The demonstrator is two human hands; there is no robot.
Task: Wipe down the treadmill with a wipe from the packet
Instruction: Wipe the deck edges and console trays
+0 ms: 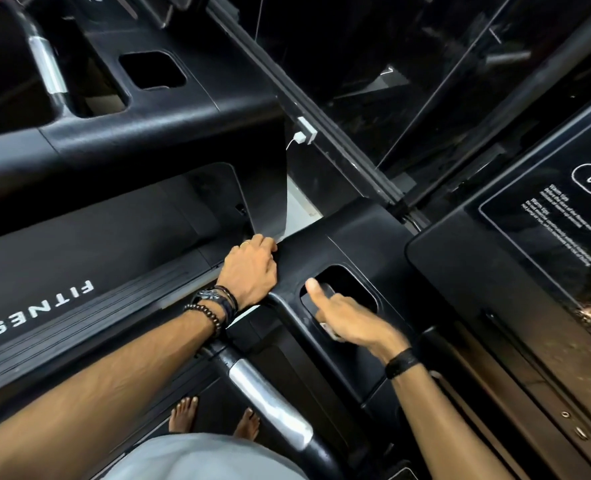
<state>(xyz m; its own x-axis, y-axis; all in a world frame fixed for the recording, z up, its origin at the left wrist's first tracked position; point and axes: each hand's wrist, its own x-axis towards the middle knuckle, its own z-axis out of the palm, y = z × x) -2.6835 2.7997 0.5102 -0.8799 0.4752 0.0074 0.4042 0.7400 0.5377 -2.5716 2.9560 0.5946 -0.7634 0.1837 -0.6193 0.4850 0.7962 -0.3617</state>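
White letters "FITNESS" run along the black treadmill belt [79,258]; the glossy black console panel [543,216] reads "Warm tips".

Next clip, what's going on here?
A person stands barefoot on a treadmill, leaning over its black console arm. The left hand rests on the arm's edge, fingers curled over it. The right hand reaches into the recessed cup holder, thumb raised, with something small and pale just showing beneath it, possibly a wipe. No wipe packet is in view.
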